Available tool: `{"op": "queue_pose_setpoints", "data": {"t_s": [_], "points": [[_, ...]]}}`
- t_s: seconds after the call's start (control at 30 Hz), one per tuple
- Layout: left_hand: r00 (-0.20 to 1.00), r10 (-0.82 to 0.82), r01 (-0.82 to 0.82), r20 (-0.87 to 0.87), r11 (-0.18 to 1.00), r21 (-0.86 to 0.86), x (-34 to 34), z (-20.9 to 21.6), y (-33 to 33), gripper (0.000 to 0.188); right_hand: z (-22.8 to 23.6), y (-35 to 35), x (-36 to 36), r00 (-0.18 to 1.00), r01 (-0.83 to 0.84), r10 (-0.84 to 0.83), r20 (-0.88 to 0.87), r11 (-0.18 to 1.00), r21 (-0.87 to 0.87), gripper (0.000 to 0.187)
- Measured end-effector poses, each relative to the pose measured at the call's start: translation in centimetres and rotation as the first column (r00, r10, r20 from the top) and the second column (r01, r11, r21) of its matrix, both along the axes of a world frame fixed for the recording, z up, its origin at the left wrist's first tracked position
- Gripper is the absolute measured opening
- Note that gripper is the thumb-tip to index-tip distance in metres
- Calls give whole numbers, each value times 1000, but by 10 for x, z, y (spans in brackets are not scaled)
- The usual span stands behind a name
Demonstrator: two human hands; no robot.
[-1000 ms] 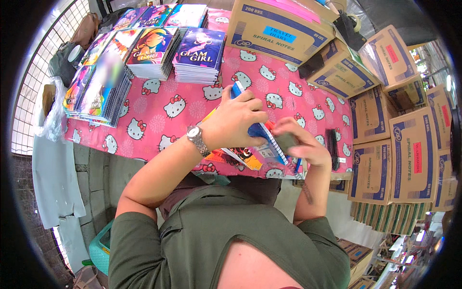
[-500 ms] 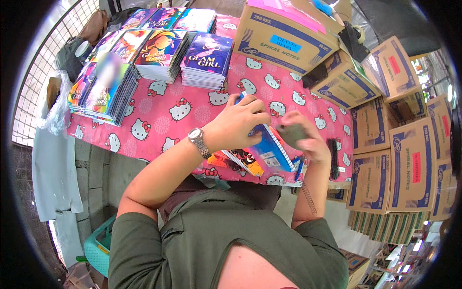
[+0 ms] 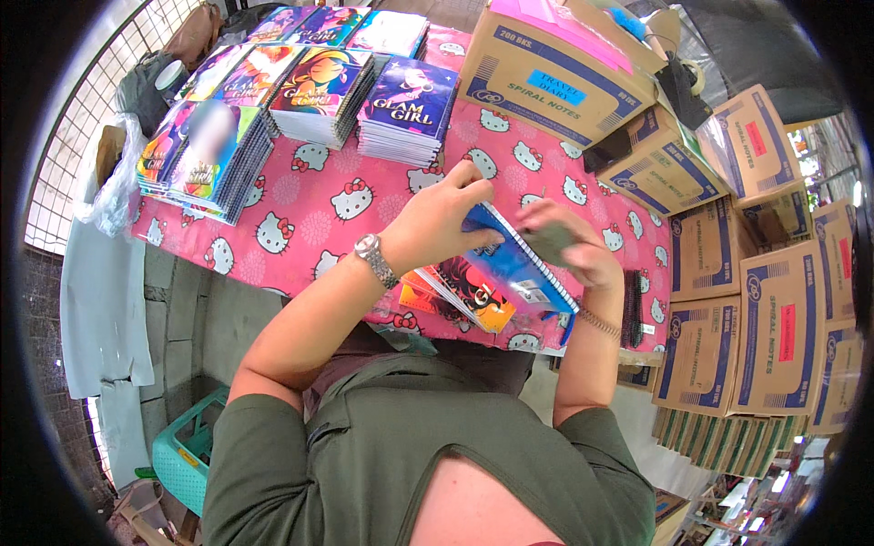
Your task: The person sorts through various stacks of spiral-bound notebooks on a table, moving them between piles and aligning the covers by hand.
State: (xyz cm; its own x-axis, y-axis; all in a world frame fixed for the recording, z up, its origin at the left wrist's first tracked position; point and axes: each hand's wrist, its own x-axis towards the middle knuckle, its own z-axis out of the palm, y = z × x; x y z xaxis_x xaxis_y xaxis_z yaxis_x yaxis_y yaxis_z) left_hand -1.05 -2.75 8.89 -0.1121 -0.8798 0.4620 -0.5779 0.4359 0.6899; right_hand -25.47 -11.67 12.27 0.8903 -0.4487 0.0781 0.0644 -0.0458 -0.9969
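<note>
My left hand [image 3: 448, 218], a metal watch on its wrist, pinches the upper end of a blue-covered notebook [image 3: 510, 262] and tilts it over the table. A row of holes or wire loops runs along the notebook's right edge. Beside that edge my right hand [image 3: 583, 255] is closed around a dark olive, rounded object [image 3: 549, 242], blurred by motion. A thin dark spiral coil [image 3: 599, 322] sticks out by the notebook's lower end, across my right forearm. Underneath lie notebooks with orange and black covers [image 3: 469, 289], partly hidden.
Stacks of colourful notebooks [image 3: 410, 102] fill the table's far left. Cardboard boxes [image 3: 555, 77] stand at the far right and beside the table. Black coils [image 3: 632, 305] lie at the right edge of the pink tablecloth [image 3: 300, 196]. A teal plastic basket [image 3: 187, 455] stands at lower left.
The blue notebook has turned so its holed edge shows more fully. The spiral coil has swung from along my right forearm to across it. My right hand stays beside the edge, still blurred.
</note>
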Motion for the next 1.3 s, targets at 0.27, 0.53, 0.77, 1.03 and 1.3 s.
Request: {"op": "queue_pose_setpoints", "data": {"t_s": [0.27, 0.53, 0.77, 1.03, 1.3], "points": [[990, -109, 110, -92, 994, 1, 1, -6, -1, 38, -5, -14, 10, 960, -12, -25, -279, 991, -130, 60], [977, -193, 197, -92, 980, 36, 6, -2, -15, 36, -9, -12, 18, 972, -59, -4, 236, 964, 258, 56], [970, -214, 217, -115, 976, 16, 5, -4, -21, 38, 3, -9, 25, 953, -54, -14, 302, 975, 216, 58], [964, -218, 226, -155, 974, 36, 2, 0, -18, 42, -11, -21, 22, 974, -123, 86, 209, 977, 174, 53], [979, -84, 96, -185, 994, 60, -2, 0, -19, 34, -62, -46, 8, 945, 119, -108, -308, 993, 16, 44]]}}
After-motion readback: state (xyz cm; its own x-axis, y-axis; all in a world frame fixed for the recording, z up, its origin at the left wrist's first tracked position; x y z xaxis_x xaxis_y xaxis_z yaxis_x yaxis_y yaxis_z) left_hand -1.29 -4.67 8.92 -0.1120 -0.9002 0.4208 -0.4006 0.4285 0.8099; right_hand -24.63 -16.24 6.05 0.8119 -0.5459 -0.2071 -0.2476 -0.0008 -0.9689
